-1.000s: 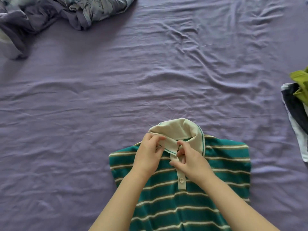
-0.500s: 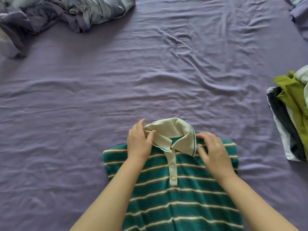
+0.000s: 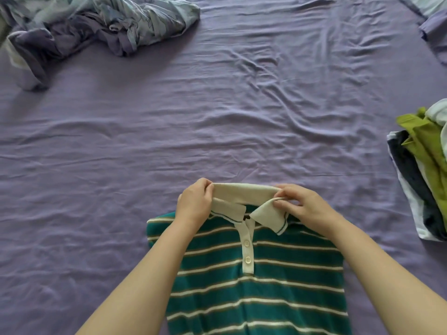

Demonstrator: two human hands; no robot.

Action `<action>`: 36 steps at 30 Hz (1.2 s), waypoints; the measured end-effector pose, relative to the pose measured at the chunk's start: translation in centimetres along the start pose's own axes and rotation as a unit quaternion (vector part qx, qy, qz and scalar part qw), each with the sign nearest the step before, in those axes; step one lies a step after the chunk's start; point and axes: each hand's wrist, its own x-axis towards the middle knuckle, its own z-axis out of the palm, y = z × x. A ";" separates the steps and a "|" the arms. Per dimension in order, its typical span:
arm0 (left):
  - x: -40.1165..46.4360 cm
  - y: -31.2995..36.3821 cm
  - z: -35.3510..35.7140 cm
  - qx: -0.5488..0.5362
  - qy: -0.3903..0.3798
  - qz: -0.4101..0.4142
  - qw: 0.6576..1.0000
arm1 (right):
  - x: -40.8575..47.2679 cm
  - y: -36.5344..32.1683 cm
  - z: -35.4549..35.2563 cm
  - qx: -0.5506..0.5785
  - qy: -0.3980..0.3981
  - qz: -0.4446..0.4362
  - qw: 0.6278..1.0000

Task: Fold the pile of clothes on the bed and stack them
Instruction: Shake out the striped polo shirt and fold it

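Note:
A green polo shirt [image 3: 266, 281] with white stripes lies front-up on the purple bed sheet [image 3: 169, 141], near the bottom centre. Its cream collar [image 3: 244, 193] is stretched flat between my hands. My left hand [image 3: 194, 204] pinches the collar's left end. My right hand [image 3: 302, 205] pinches the right end, fingers over the right collar flap. A pile of clothes [image 3: 425, 170], green, dark and white, lies at the right edge.
A crumpled blue-grey blanket [image 3: 92, 22] is bunched at the top left. Another piece of pale fabric [image 3: 433, 18] shows at the top right corner. Wrinkled sheet stretches between the shirt and the blanket.
My hands have moved apart from the button placket to the two ends of the collar and pulled it out straight. The view has shifted, showing more of the pile on the right.

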 end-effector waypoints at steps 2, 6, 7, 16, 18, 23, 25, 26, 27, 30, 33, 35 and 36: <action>0.5 0.0 -0.5 0.017 -0.014 -0.013 1.000 | -0.4 -0.2 -0.7 0.012 -0.013 0.011 1.000; 1.9 0.9 0.2 0.071 -0.025 -0.034 0.997 | 1.5 0.0 0.1 -0.094 0.101 0.009 0.990; 1.9 1.1 0.5 0.092 -0.008 -0.041 0.995 | 2.2 0.1 0.5 -0.108 0.117 0.019 0.987; -0.9 6.2 5.7 -0.042 -0.099 0.041 0.993 | -1.9 3.6 -1.6 -0.219 0.084 0.091 0.968; -0.5 7.5 6.8 -0.053 -0.136 0.011 0.989 | -3.0 4.2 -2.4 -0.297 0.035 0.096 0.949; -0.1 8.2 7.7 -0.258 -0.114 -0.010 0.959 | -3.2 4.5 -3.4 -0.294 0.148 0.078 0.941; -0.5 7.7 7.8 -0.297 -0.128 -0.019 0.946 | -3.2 4.7 -3.3 -0.318 0.184 0.088 0.926; -0.8 7.5 7.8 -0.299 -0.139 -0.021 0.944 | -3.5 5.0 -3.0 -0.337 0.178 0.094 0.920; -1.1 7.3 7.8 -0.291 -0.142 -0.018 0.946 | -3.8 5.2 -2.7 -0.350 0.172 0.093 0.916; -2.5 6.7 7.3 -0.175 -0.069 0.041 0.981 | -6.1 4.9 -1.1 -0.346 0.193 0.056 0.916; -6.4 5.0 6.7 -0.109 0.051 0.040 0.992 | -9.8 4.9 1.5 -0.325 0.211 0.025 0.922; -10.0 3.0 6.2 -0.101 0.080 -0.003 0.992 | -12.8 5.1 3.8 -0.296 0.190 0.027 0.936; -11.8 1.9 6.0 -0.097 0.082 -0.027 0.992 | -14.4 5.3 5.0 -0.286 0.171 0.033 0.942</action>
